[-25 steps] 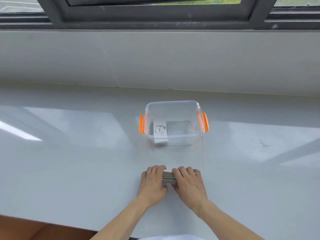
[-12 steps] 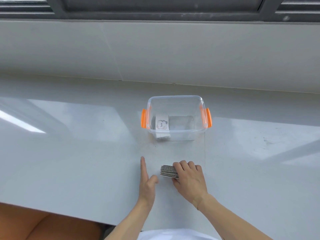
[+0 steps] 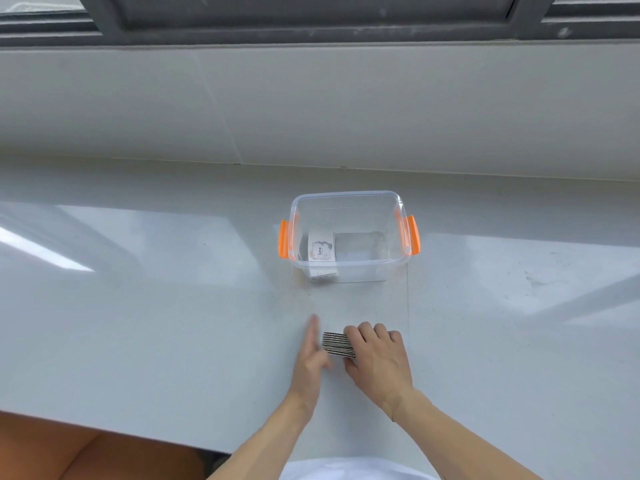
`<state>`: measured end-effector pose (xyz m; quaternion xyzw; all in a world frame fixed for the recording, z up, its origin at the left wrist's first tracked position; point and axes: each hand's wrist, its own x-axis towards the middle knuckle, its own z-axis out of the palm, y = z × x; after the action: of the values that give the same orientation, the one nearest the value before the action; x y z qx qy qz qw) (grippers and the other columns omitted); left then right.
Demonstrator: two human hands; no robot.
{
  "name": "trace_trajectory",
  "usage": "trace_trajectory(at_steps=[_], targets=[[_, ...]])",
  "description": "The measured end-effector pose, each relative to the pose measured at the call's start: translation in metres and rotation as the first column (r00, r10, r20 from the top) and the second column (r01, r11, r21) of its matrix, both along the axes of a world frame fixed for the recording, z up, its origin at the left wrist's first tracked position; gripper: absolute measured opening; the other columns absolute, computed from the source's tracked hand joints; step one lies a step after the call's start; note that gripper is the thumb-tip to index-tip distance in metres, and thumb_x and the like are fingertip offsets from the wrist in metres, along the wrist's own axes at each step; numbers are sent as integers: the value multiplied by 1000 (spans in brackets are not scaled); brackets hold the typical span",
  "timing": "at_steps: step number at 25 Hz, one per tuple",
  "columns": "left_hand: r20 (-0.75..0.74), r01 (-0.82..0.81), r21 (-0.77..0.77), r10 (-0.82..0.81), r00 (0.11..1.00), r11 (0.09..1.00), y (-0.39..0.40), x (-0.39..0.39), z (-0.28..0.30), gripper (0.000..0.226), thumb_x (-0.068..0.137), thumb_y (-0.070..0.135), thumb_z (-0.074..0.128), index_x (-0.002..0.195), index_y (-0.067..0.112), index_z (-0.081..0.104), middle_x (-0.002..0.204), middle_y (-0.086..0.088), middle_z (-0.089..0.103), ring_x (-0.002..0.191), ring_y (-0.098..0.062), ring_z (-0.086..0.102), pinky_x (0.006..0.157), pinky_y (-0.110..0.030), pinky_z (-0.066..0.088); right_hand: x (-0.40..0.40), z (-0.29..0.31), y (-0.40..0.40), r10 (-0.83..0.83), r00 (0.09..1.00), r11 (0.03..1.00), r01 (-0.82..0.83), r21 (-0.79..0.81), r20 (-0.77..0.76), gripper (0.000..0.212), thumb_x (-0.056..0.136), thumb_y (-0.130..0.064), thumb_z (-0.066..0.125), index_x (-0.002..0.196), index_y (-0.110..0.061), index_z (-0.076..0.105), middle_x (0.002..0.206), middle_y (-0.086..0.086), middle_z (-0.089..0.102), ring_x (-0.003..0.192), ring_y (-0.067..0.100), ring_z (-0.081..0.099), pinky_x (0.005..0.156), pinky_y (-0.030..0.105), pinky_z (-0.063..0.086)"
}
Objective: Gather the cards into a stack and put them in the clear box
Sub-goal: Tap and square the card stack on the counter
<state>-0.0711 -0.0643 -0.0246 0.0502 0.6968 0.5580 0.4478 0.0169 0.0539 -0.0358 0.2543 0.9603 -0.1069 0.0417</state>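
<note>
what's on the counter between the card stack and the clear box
Nothing: in the head view the counter is bare between the stack, held by the right hand, and the box, apart from a thin seam line.

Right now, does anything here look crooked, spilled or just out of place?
Nothing looks spilled or damaged. The one thing askew is a white card inside the clear box: it leans on the left wall rather than lying flat. The card stack sits edge-up on the counter under the right hand.

Two bare forearms with no sleeves; white garment [image 3: 353, 471] at the bottom edge
</note>
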Motion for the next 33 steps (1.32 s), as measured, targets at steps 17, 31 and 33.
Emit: trace_trajectory(at_steps=[17, 31, 33], targets=[[-174, 253, -55, -258, 950, 966, 19, 10, 10, 85, 67, 6, 44, 148, 23, 27, 145, 0, 30, 112, 13, 43, 78, 0, 41, 3, 1, 2, -25, 999, 1000, 25, -16, -34, 32, 60, -28, 75, 86, -23, 57, 75, -5, 55, 67, 24, 50, 58, 36, 41], [-629, 293, -734, -776, 47, 613, 25, 8, -1, 74, 67, 21, 68, 136, 5, 48, 118, -7, 64, 106, -27, 62, 99, -37, 50, 15, -1, 21, -57, 989, 958, 15, -287, -137, 52, 73, -18, 65, 124, -22, 51, 117, -10, 56, 113, 17, 48, 85, 28, 42], [-641, 273, -735, -767, 18, 621, 24, 8, 0, 76, 61, 20, 72, 133, 4, 52, 113, -7, 65, 101, -26, 64, 94, -36, 53, 36, -2, 25, -227, 960, 874, 126, -469, -165, 78, 70, -17, 66, 141, -29, 35, 137, -17, 41, 131, 6, 30, 98, 24, 36]])
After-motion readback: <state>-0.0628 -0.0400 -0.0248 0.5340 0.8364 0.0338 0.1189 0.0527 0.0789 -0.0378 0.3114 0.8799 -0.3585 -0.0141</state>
